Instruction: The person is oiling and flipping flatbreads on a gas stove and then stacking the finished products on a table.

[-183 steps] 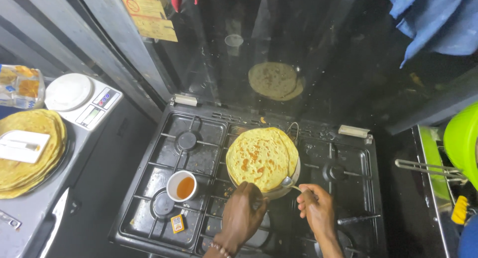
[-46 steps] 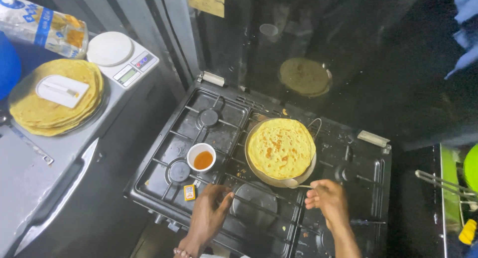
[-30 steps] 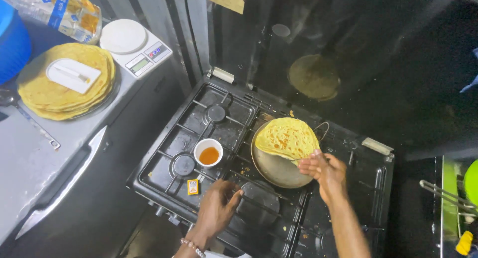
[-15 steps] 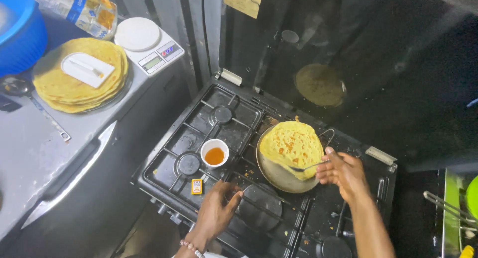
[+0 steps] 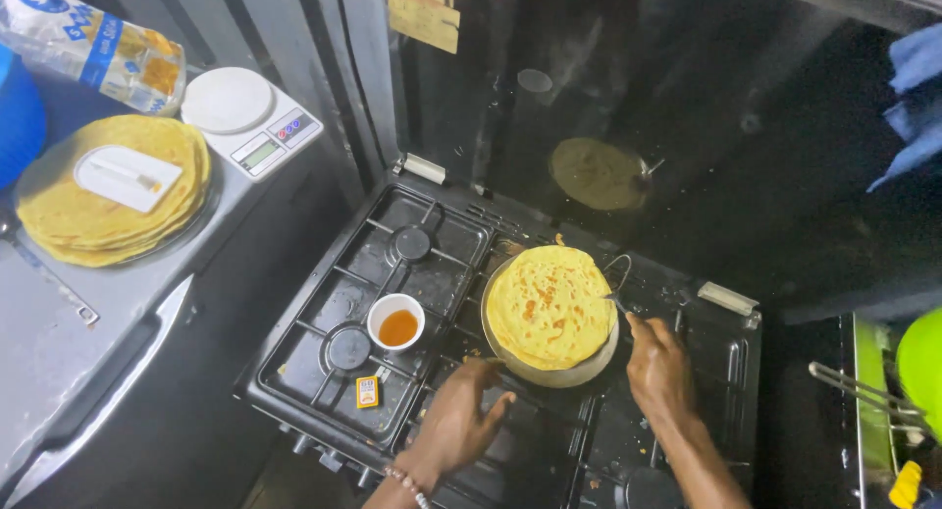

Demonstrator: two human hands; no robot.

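Note:
A round yellow flatbread (image 5: 548, 306) with brown spots lies flat in a pan (image 5: 549, 374) on a black gas stove (image 5: 392, 264). My right hand (image 5: 659, 370) is at the pan's right rim, gripping a thin metal utensil (image 5: 616, 299) whose tip touches the flatbread's right edge. My left hand (image 5: 461, 418) rests on the stove grate at the pan's front left edge, fingers spread and holding nothing. A small white cup of amber oil (image 5: 396, 322) stands on the grate left of the pan.
A stack of flatbreads (image 5: 108, 200) with a white card on top sits on the grey counter at left, beside a white kitchen scale (image 5: 247, 116) and a plastic bag (image 5: 93, 53). A small yellow packet (image 5: 367, 391) lies on the stove. A green object (image 5: 920, 362) is at right.
The flatbread was lifted and folded over by my right hand; now it lies flat in the pan, flipped. My right hand has drawn back to the pan's right rim.

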